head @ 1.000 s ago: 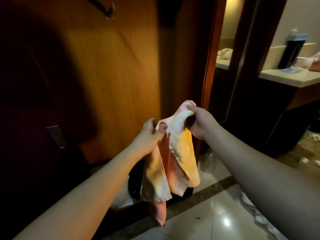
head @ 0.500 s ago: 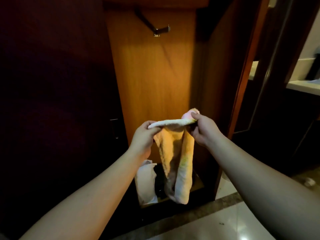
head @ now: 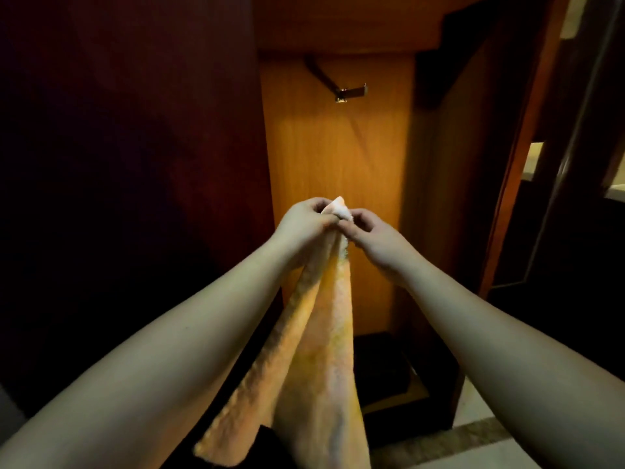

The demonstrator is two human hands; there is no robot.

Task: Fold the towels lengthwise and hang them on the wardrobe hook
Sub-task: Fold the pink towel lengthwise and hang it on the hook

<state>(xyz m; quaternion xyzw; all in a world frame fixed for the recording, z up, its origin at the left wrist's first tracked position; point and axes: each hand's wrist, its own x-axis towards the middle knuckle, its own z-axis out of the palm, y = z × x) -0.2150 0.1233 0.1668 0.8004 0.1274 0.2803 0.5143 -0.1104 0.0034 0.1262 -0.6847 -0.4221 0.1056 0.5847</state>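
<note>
Your left hand (head: 306, 220) and right hand (head: 372, 236) meet in front of you, both pinching the top end of the towel (head: 324, 333). The left fingers (head: 319, 211) are curled tight round the bunched corner, which pokes up pale between the two hands; the right thumb and forefinger nip the same bunch from the other side, the hands touching or nearly so. From that grip the towel hangs straight down as a narrow strip in two leaves, its long axis vertical, the lower ends dropping out of view between your forearms. It looks folded lengthwise already, though you cannot tell from here how neatly the edges line up.

The hook (head: 351, 93) sits on the lit wooden back panel (head: 334, 157) of the wardrobe, directly above and beyond your hands, well apart from them. So the move ahead is probably a plain lift up and forward, with the pinched end leading. Neither hand is clearly the nearer; the hook lies almost on the line between them, perhaps slightly to the right.

Nothing hangs on the hook and nothing stands between it and the towel. A dark door panel (head: 135, 164) closes in on the left and the wardrobe's side wall (head: 446, 198) on the right, so the lift runs up a fairly narrow recess.
</note>
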